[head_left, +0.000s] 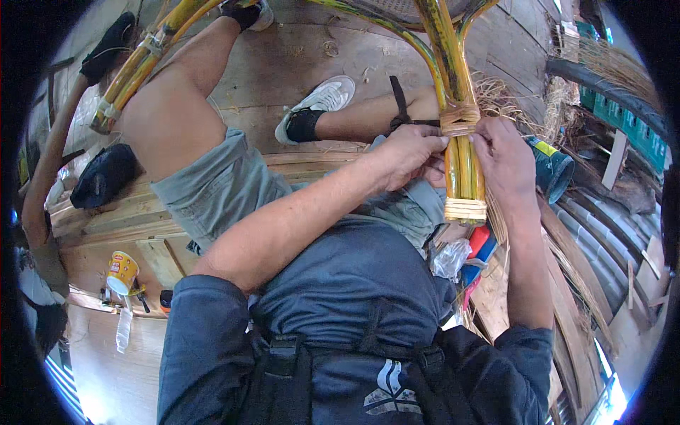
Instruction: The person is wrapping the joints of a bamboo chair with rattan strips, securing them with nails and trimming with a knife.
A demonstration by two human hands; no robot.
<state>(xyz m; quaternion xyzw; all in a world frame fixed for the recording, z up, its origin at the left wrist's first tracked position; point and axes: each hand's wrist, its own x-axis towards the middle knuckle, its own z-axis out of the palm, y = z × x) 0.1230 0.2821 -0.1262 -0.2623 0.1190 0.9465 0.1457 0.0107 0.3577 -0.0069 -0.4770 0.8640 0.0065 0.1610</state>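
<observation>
A bundle of yellow-green cane rods (464,166) stands upright in front of me, bound with pale woven strip wrappings at two heights. My left hand (413,152) grips the bundle from the left, just under the upper wrapping (459,119). My right hand (504,156) closes on it from the right at the same height. The lower wrapping (465,210) sits below both hands. Above, the rods fan out into curved frame pieces (397,28). I sit on a wooden floor with my legs stretched out.
Another curved cane piece (134,67) lies across my left knee. A yellow cup (122,272) and a plastic bottle (123,329) stand at lower left. A dark green can (554,168) and loose straw strips (567,269) lie to the right. Black shoes (105,177) rest at left.
</observation>
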